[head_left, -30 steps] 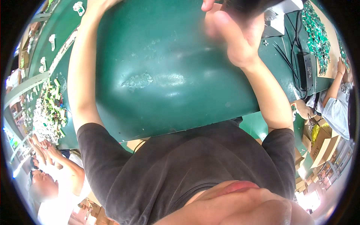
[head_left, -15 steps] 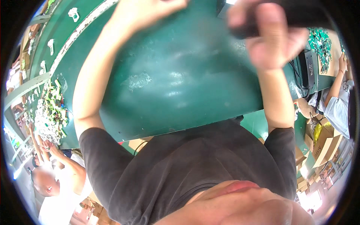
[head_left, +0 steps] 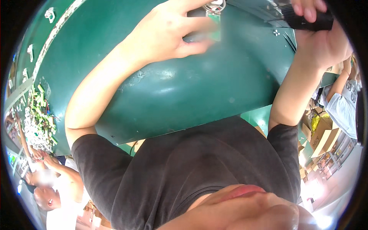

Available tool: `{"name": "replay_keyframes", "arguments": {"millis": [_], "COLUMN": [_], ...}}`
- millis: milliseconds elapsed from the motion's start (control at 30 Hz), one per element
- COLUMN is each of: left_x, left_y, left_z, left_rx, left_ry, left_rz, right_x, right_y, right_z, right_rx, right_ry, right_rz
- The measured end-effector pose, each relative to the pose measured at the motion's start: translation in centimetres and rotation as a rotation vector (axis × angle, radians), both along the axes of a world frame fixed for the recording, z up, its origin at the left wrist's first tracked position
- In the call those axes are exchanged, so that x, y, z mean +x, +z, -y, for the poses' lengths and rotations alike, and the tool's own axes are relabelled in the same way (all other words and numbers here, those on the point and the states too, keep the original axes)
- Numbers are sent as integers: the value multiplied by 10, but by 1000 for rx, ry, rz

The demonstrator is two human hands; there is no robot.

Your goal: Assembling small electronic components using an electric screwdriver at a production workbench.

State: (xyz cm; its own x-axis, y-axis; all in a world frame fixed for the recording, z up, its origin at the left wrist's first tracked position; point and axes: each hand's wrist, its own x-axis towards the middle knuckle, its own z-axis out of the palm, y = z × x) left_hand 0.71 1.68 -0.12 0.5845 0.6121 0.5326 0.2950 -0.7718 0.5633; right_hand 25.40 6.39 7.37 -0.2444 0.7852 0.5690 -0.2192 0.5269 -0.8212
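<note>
My left hand point(head_left: 165, 34) is over the bench at the upper middle, its fingers closed on a small green circuit board point(head_left: 215, 28). A round part with a shiny metal rim point(head_left: 214, 6) sits at the board's upper end, cut off by the picture's top edge. The board is partly blurred. At the upper right, my right hand point(head_left: 324, 44) is wrapped round a black object point(head_left: 312, 22) with a ridged end; its kind I cannot make out. The two hands are well apart.
A grey metal device point(head_left: 264, 10) stands by the black object, with thin dark tools point(head_left: 290, 41) nearby. Green and white parts point(head_left: 40, 119) are heaped at the bench's left. Co-workers sit at both sides. An open cardboard box point(head_left: 324, 134) is at the right.
My right hand has moved right with the black object. My left hand has come down and right, and the circuit board now shows in its fingers. The view has shifted a little.
</note>
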Motion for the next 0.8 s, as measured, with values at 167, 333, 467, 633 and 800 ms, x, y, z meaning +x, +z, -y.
{"name": "replay_keyframes", "arguments": {"millis": [167, 333, 467, 633, 800], "left_x": [-6, -5, -6, -4, -5], "left_y": [-7, -11, -16, -18, -17], "left_z": [-5, -7, -6, -8, -7], "left_rx": [124, 112, 127, 134, 93], "left_ry": [-54, -84, -88, -112, -117], "left_rz": [-80, -24, -33, 27, 46], "right_x": [-20, -41, -46, -48, -51], "right_y": [-27, -34, -35, -50, -58], "right_z": [12, 23, 27, 23, 22], "right_rx": [92, 124, 90, 162, 178], "right_ry": [124, 102, 69, 0, 7], "right_rz": [-19, 44, 73, -37, -14]}}
